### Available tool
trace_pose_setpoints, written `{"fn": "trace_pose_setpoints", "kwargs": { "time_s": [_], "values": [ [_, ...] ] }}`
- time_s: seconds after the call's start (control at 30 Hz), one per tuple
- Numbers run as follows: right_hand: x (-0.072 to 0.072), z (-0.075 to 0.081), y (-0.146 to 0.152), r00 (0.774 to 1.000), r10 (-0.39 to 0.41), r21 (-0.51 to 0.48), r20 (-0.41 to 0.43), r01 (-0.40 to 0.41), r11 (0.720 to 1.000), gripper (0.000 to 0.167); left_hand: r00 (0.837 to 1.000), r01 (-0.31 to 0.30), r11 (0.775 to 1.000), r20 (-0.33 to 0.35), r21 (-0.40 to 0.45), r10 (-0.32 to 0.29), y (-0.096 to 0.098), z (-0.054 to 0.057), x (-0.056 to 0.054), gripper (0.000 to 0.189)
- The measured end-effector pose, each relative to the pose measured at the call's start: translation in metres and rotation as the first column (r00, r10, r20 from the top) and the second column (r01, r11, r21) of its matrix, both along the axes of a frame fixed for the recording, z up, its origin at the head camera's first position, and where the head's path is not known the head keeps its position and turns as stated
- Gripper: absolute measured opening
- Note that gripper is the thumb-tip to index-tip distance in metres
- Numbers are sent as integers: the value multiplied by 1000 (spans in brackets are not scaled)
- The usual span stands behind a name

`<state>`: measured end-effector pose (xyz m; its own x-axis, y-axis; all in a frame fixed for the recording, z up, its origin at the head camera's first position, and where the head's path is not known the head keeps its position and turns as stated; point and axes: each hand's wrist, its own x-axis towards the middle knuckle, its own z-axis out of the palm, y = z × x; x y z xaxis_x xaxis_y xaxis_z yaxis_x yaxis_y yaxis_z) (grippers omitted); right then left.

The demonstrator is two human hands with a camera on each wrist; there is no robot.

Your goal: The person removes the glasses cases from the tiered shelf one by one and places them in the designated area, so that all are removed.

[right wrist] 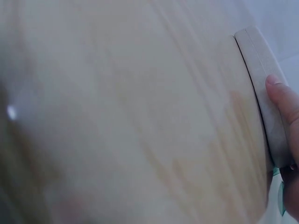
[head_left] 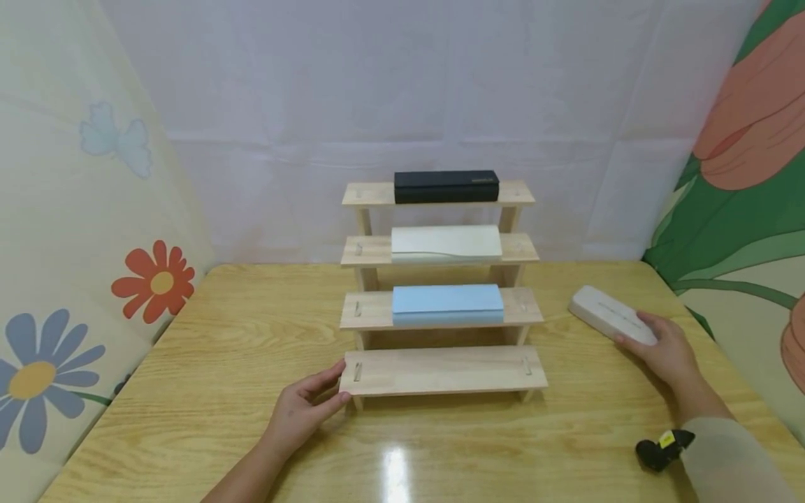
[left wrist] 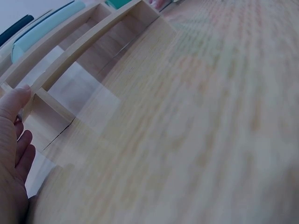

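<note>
A stepped wooden display stand [head_left: 444, 370] stands mid-table. My left hand [head_left: 300, 413] holds the left end of its lowest shelf, thumb [left wrist: 17, 99] at the front corner and fingers toward the back. Over on the right, my right hand [head_left: 668, 353] grips the near end of a white glasses case [head_left: 606, 313] with faint lettering on top. In the right wrist view the thumb [right wrist: 280, 93] presses along the side of that case [right wrist: 261, 70], which lies at the tabletop. The lowest shelf bears nothing.
On the upper shelves lie a black glasses case [head_left: 446, 187], a cream one [head_left: 446, 242] and a light blue one [head_left: 448, 304], one per shelf. The wood-grain table [head_left: 251, 314] backs onto a white cloth [head_left: 302, 126]. A small black device [head_left: 660, 450] sits by my right sleeve.
</note>
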<state>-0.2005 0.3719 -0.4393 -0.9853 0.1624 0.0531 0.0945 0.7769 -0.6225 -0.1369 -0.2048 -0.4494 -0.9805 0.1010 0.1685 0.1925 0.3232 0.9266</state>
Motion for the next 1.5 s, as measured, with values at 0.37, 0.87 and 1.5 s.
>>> {"fn": "trace_pose_setpoints", "kwargs": {
  "time_s": [0.37, 0.87, 1.5],
  "values": [
    [-6, 1, 1, 1000, 3, 24, 13, -3, 1000, 86, 1000, -3, 1000, -4, -14, 3, 0, 1, 0, 48],
    [-14, 4, 2, 1000, 11, 18, 9, -11, 1000, 85, 999, 10, 1000, -36, -2, -10, 2, 3, 1, 46],
    [-23, 4, 4, 1000, 4, 10, 21, -4, 1000, 86, 998, 18, 1000, -54, 16, -17, 1, 0, 1, 46]
  ]
}}
